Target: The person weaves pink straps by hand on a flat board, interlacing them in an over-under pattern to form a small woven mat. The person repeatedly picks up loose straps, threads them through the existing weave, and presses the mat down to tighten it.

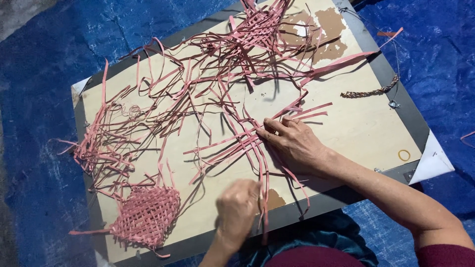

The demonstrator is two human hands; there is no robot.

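Your right hand (pixel 296 143) lay flat, fingers spread and gripping nothing, pressing on a small plaited patch of flat pink weaving strips (pixel 247 141) near the middle of the pale plywood board with a grey metal rim (pixel 356 128). Your left hand (pixel 237 210) was closed in a fist around one long pink strip (pixel 265 198) that ran from that patch towards the board's near edge. The patch showed only a few crossings, so the weave looked barely begun. A finished pink lattice square (pixel 147 213) sat at the near left corner, another woven piece (pixel 257 29) at the far edge, and many loose strips (pixel 163 94) remained unwoven between them. A blue tarpaulin (pixel 39 99) lay beneath.
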